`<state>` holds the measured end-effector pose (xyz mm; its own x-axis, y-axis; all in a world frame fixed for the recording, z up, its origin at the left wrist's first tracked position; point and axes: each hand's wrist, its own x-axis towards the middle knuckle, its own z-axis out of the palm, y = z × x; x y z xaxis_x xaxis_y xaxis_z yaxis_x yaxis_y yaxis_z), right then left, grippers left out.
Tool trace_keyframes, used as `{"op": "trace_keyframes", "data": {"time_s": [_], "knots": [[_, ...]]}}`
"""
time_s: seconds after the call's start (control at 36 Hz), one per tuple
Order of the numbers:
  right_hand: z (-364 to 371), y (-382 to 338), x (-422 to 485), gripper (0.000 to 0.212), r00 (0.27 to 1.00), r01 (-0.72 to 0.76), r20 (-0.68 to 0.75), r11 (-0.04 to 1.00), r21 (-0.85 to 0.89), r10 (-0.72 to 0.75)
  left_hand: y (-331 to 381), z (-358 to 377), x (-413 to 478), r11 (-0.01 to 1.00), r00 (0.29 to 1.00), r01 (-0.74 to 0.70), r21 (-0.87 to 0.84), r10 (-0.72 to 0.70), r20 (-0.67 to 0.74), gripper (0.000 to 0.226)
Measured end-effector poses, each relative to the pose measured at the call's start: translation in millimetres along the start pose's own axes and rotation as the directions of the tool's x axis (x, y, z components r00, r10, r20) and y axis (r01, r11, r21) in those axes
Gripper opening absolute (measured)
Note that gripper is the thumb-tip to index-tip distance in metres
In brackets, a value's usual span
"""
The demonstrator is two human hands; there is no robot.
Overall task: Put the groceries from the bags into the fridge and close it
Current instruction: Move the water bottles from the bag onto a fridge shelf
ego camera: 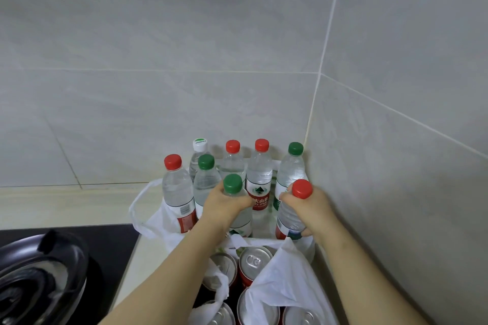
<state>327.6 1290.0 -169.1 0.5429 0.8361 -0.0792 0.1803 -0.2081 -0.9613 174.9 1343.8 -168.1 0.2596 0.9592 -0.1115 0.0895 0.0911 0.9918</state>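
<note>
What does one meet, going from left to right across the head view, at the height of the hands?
Bag handle → leftmost red-capped bottle → left hand gripping a green-capped bottle → red-labelled bottle → right hand gripping the nearest red-capped bottle → side wall.

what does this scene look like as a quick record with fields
left hand: grips green-capped water bottle
right hand: grips red-capped water bottle
other bottles: six upright in far white bag
cans: in nearer white bag, tops up
cooktop: black, left of bags, glass lid on it
fridge: not in view
</note>
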Motion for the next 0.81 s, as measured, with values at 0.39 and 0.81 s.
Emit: {"op": "trace_keyframes", "data": {"time_s": [0.39,0.81], "knots": [[1.6,-28.4,-29.8,0.014,0.929,0.275,-0.3,0.948,0.162,-0.218,12.4,-2.9,-16.4,0.972,0.97,-0.22,-0.086,0.209,-0.127,0.021],[-1.2,-111.5,-116.8,0.026,0.699,0.675,-0.496,0.704,0.221,-0.515,113.0,-46.0,-101.6,0.758,0.73,-0.651,0.048,0.642,-0.235,0.013]]}}
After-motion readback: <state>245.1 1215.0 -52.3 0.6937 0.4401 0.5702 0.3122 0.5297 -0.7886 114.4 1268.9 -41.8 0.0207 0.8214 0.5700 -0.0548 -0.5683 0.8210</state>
